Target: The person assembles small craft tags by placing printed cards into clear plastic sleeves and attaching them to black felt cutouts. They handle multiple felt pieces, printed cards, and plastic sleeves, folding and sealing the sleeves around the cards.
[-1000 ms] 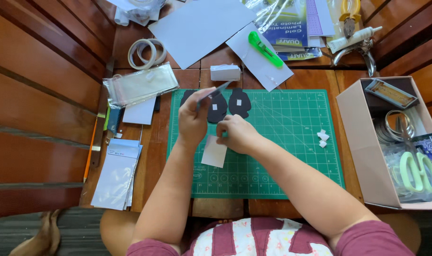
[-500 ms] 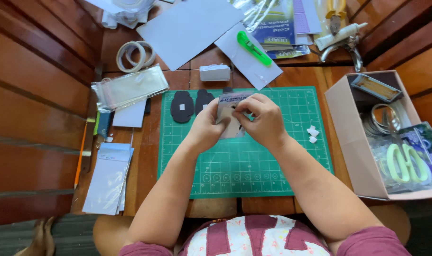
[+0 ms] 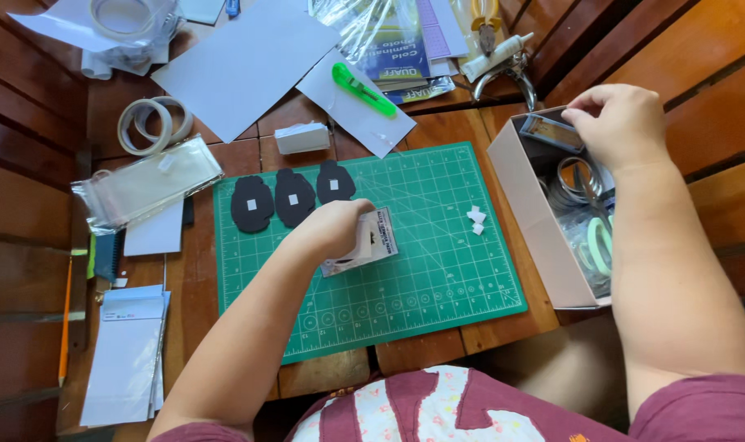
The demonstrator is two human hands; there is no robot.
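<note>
My left hand [image 3: 330,231] rests on the green cutting mat [image 3: 421,286], gripping a small pale card with printed lines [image 3: 371,242] by its left edge. Three black cut-out shapes [image 3: 294,196], each with a small white square stuck on it, lie in a row at the mat's far left corner. My right hand [image 3: 619,123] is over the far end of an open cardboard box [image 3: 529,214] on the right. Its fingers are curled by a small grey rectangular item [image 3: 550,131]. Whether they grip anything is hidden.
Two small white squares [image 3: 476,219] lie on the mat's right side. Beyond the mat are a green utility knife [image 3: 361,89] on white paper, a small white box [image 3: 301,137], tape rolls [image 3: 151,123] and clear bags [image 3: 147,182]. The cardboard box holds pale green scissors [image 3: 599,245] and wire coils.
Both hands were together on the card over the mat. My right hand has left it and moved right to the cardboard box; my left hand now holds the card alone.
</note>
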